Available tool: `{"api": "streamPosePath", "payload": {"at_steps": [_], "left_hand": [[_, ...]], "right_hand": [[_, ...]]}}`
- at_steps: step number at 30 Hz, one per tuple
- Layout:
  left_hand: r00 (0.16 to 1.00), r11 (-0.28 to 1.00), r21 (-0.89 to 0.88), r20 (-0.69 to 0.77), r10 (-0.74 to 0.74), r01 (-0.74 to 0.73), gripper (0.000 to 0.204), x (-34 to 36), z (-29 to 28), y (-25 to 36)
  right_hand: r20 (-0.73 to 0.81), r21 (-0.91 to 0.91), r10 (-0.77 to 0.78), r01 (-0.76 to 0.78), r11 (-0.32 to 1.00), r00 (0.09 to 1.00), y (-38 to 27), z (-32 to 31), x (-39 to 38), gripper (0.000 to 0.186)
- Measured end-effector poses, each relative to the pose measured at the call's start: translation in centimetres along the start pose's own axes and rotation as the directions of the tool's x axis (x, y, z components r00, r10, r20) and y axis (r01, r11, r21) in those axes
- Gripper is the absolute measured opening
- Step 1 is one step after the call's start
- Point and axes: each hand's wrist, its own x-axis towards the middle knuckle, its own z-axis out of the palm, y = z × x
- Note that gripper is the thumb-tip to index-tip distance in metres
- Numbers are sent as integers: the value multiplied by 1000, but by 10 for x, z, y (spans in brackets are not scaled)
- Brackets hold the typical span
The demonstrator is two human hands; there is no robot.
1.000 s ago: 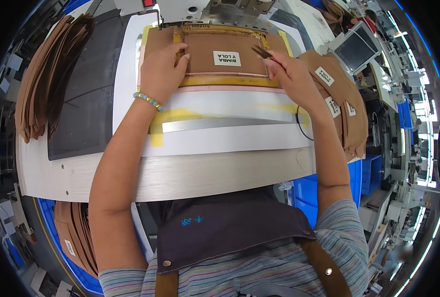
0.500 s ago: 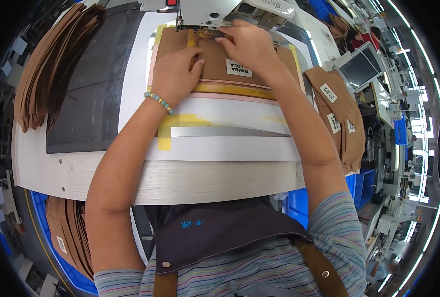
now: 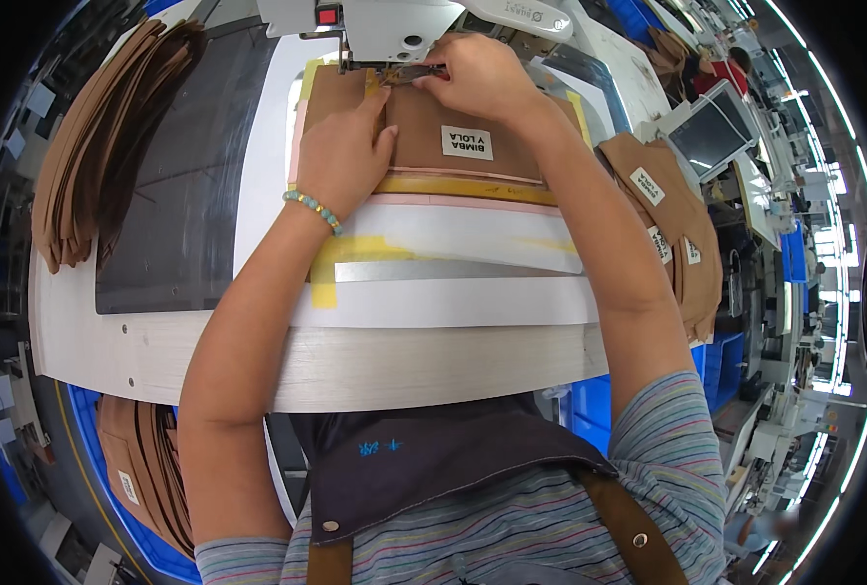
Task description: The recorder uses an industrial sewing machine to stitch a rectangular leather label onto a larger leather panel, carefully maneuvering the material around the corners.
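The right hand (image 3: 482, 83) pinches dark snips (image 3: 416, 74), shifted since a second ago from the brown panel's (image 3: 419, 119) three o'clock to its twelve, by the machine head (image 3: 380, 34); the left hand (image 3: 344, 151), thumb and index apart, rests at ten o'clock.

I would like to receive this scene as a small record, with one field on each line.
Left hand: on the brown panel, index finger extended toward the machine head
Right hand: pinching a dark slim tool by the machine head
Panel marking: white label
Near edge of panel: yellow strip
Left wrist: beaded bracelet
Far left: stack of brown pieces
Right side: labelled brown pieces
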Motion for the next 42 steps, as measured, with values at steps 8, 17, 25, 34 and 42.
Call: {"api": "streamPosePath", "payload": {"at_steps": [8, 17, 25, 34, 42], "left_hand": [[997, 986, 163, 79, 10, -23, 45, 9, -4, 13], [996, 978, 204, 87, 32, -49, 44, 11, -1, 13], [996, 980, 197, 84, 15, -31, 45, 12, 1, 12], [991, 976, 217, 120, -60, 33, 47, 14, -1, 16], [986, 974, 227, 158, -49, 12, 45, 21, -3, 17]], "right_hand": [[122, -9, 24, -24, 1000, 992, -8, -11, 10, 26], [145, -10, 16, -14, 1000, 989, -4, -13, 14, 26], [140, 27, -16, 13, 1000, 990, 4, -10, 16, 24], [171, 62, -23, 12, 998, 985, 2, -18, 18, 27], [281, -20, 0, 6, 1000, 960, 0, -16, 24, 27]]}}
